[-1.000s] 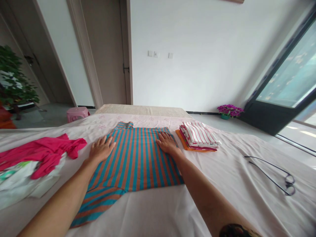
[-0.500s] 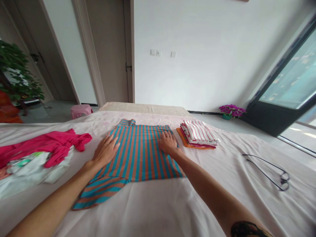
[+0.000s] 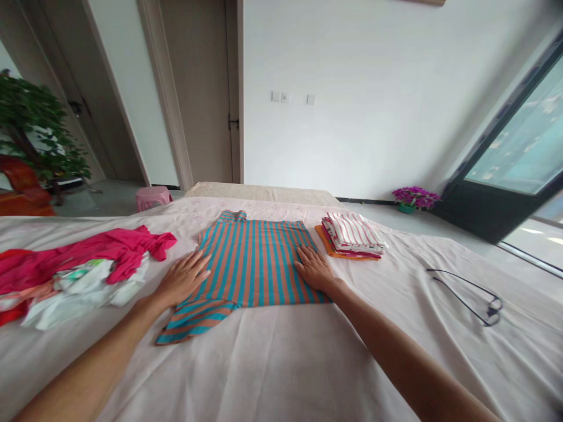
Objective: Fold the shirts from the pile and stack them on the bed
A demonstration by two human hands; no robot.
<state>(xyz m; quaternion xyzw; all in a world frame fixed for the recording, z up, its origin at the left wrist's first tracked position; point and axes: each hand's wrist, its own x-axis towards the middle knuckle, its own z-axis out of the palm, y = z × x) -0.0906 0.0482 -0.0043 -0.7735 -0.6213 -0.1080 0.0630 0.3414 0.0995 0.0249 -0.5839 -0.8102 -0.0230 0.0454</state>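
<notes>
A striped shirt (image 3: 255, 264) in teal and brownish orange lies spread flat on the bed sheet (image 3: 272, 363), one sleeve pointing toward me at the lower left. My left hand (image 3: 187, 274) rests flat on the shirt's left edge, fingers stretched out. On its right side lies my right hand (image 3: 315, 268), palm down with the fingers spread. Neither hand grips the cloth. Just beyond my right hand sits a stack of folded clothes (image 3: 354, 234), a white piece with red stripes on top and orange at the bottom.
Crumpled clothes (image 3: 105, 258), pink, red and white, lie at the left. Black-framed glasses (image 3: 488, 308) rest on the sheet at the right. Past the bed stand a pink stool (image 3: 153, 198), a leafy plant (image 3: 39, 129) and purple flowers (image 3: 416, 199).
Both hands have slid a little toward me along the shirt's sides, staying flat. The whole view has shifted slightly, and the shirt still lies spread out.
</notes>
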